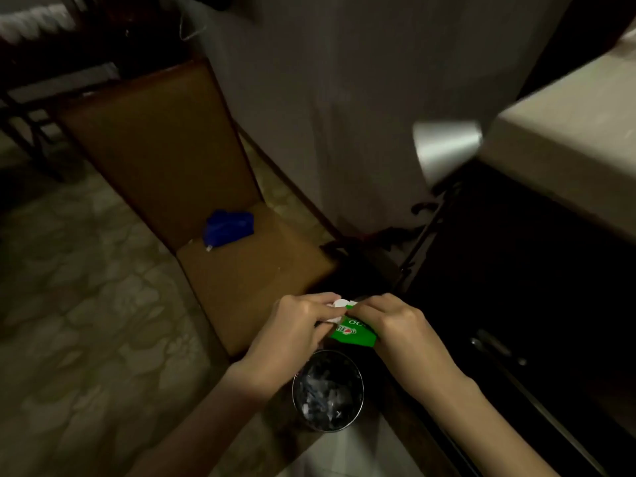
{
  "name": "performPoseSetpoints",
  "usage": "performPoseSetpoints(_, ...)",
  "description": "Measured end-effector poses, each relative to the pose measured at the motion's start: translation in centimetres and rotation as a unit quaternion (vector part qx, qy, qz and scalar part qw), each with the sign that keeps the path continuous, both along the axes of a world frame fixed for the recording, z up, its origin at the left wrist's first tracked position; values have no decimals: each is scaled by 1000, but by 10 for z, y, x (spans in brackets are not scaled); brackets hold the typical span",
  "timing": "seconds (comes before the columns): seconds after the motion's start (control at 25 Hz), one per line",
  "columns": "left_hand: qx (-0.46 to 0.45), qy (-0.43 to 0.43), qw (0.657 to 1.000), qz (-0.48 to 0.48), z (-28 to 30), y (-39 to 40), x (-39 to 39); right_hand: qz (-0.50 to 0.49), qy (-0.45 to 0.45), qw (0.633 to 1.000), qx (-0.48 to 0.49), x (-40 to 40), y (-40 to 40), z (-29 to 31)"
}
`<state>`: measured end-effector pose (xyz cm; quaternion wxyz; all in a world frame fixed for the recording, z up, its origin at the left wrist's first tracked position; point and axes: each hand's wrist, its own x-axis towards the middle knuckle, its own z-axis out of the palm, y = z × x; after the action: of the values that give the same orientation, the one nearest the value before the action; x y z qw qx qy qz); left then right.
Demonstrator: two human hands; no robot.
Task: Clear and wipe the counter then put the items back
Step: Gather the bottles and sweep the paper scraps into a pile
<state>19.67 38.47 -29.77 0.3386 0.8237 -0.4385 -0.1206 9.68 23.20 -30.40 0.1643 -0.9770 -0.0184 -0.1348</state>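
Here, both hands meet above a small round waste bin with a shiny metal rim and crumpled pale scraps inside. The right hand grasps a flat green packet with printed white and red markings, its fingers curled over the packet's upper edge. The left hand pinches a crumpled white tissue at the packet's open end, fingers bent around the soft wad. Packet and tissue are held just above and behind the bin's rim.

To the left stands a chair with a tall rectangular back and a square seat, both covered in smooth tan upholstery set in a dark frame. A glossy blue plastic item, wrinkled and irregular, lies on the seat against the backrest. The floor shows a mottled stone-like pattern. At the right, a pale counter with a matte top sits over dark cabinet fronts. A blurred metallic cylinder appears at the counter's corner.
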Motion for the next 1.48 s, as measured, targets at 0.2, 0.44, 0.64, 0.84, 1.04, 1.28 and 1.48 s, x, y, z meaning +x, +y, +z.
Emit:
performPoseSetpoints(0.2, 32, 49, 998, 7, -209, 13, 5, 25, 77, 996, 43, 13, 14, -210)
performPoseSetpoints(0.44, 132, 90, 987, 31, -436, 9, 1, 36, 201, 976, 71, 26, 8, -454)
performPoseSetpoints(0.64, 231, 93, 968, 20, -548, 4, 3, 30, 274, 954, 115, 31, 11, -559)
performPoseSetpoints(0.84, 256, 77, 963, -11, -559, 4, 1, 35, 330, 938, 99, 29, 7, -571)
performPoseSetpoints(1.04, 314, 60, 947, -36, -534, 2, 8, 20, 339, 937, 85, 28, -8, -546)
performPoseSetpoints(1.28, 379, 42, 924, -16, -441, -12, 2, -6, 359, 931, 62, 20, -6, -447)
performPoseSetpoints(1.48, 371, 32, 928, -1, -310, -6, -4, -19, 350, 934, 67, 12, -12, -309)
